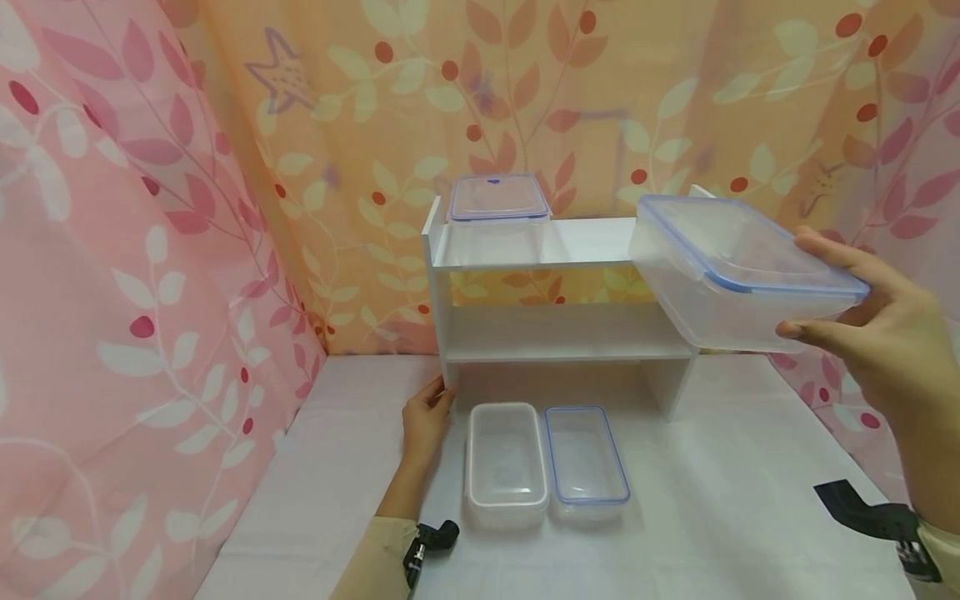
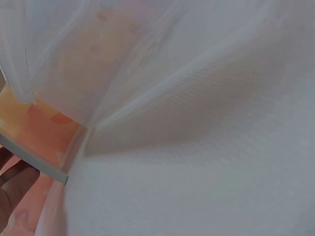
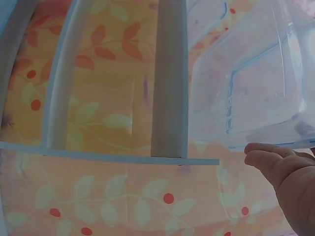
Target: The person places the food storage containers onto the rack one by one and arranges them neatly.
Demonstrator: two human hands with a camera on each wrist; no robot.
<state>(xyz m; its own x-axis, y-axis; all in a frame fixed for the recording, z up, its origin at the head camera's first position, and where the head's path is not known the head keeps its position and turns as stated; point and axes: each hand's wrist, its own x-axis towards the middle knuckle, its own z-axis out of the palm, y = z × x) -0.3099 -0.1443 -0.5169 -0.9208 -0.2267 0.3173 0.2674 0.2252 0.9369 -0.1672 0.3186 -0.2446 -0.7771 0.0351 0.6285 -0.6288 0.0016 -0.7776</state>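
Observation:
My right hand (image 1: 885, 333) holds a clear plastic food container (image 1: 750, 308) by its right end, thumb low on its side and fingers at the blue-edged lid. The container is tilted in the air, in front of the right end of a white shelf rack (image 1: 570, 333). In the right wrist view the container (image 3: 266, 83) is beside the rack's top board (image 3: 170, 88). My left hand (image 1: 427, 421) grips the foot of the rack's left side panel (image 1: 441, 308); the left wrist view shows only some fingers (image 2: 19, 182) against the panel.
A blue-rimmed container (image 1: 498, 204) stands at the left of the top shelf. On the white-covered table (image 1: 720, 500), before the rack, are a white-rimmed container (image 1: 507, 462) and another blue-rimmed one (image 1: 587, 458). Floral curtains (image 1: 360, 125) enclose the back and sides.

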